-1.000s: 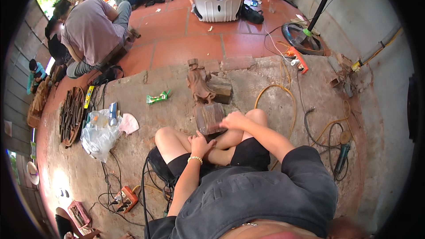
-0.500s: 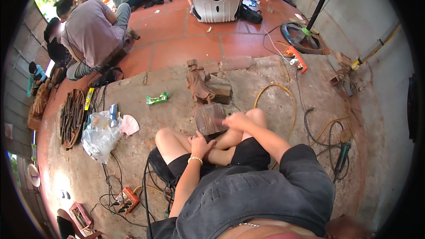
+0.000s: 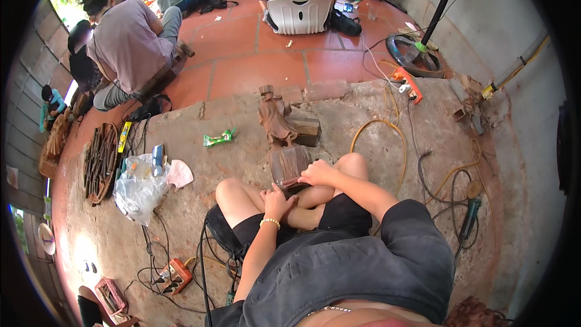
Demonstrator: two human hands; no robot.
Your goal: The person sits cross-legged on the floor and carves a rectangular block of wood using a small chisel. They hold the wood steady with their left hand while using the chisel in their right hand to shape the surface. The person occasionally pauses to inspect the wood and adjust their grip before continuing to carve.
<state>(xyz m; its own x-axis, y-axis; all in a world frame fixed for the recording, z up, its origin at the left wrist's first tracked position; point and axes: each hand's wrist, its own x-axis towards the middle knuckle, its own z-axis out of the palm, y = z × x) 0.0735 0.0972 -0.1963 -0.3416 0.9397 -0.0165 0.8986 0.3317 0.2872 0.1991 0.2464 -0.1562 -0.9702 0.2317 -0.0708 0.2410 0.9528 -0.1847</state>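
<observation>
Got the right hand [image 3: 316,174] curled mostly closed at about 4 o'clock on the brown wooden block [image 3: 290,165], right at its edge, but can't tell about anything pinched inside. Got the left hand [image 3: 277,201] loosely open near 7 o'clock from that same block, fingers a bit spread, nothing visible in its hold, and can't tell about fingertip contact with the wood. Can see the block sitting just past the crossed legs [image 3: 233,194]. Beyond it, between 11 and 12, got a carved wooden figure [image 3: 275,120] end to end with the block (can't say one piece or two), plus a rough wood chunk [image 3: 304,130] at the figure's 4 o'clock. Out around 9 from the block, spot a clear plastic bag [image 3: 138,194] and a basket of thin dark sticks or tools [image 3: 100,163]; nearer, about 10, a green packet [image 3: 219,138]. Between 3 and 4, well apart, see a green grinder [image 3: 468,218]
</observation>
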